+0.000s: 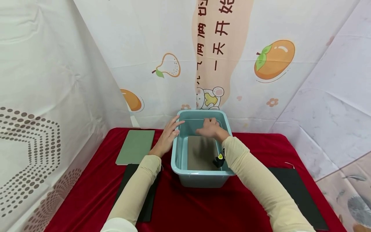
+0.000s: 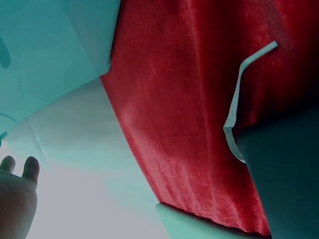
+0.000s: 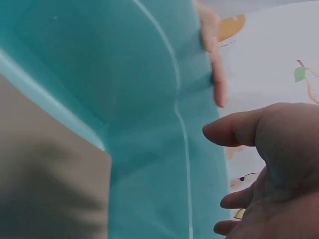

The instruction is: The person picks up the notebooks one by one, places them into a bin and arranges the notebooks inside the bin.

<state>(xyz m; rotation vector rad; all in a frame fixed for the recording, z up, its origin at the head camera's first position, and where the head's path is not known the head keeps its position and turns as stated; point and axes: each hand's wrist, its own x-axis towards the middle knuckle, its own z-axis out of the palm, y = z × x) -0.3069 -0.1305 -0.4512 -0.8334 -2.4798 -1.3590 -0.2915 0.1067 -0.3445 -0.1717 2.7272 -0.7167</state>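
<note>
A light blue plastic bin (image 1: 203, 181) stands upright on the red cloth, and a flat brown-grey rectangular piece (image 1: 200, 153) lies on its floor. My left hand (image 1: 168, 135) is at the bin's left rim, its fingers extended along and over the edge. Over the inside of the bin, toward its far wall, is my right hand (image 1: 210, 128). In the right wrist view this right hand (image 3: 279, 164) has its thumb and fingers apart, with nothing between them. Left fingers (image 3: 209, 37) show at the rim there too.
A green flat cover (image 1: 135, 146) lies to the left on the red cloth (image 1: 200, 209). Dark flat slabs lie under the left forearm (image 1: 149, 199) and at the right (image 1: 298, 193). A thin pale strip (image 2: 233, 104) extends from the left one. A printed curtain (image 1: 162, 32) hangs behind.
</note>
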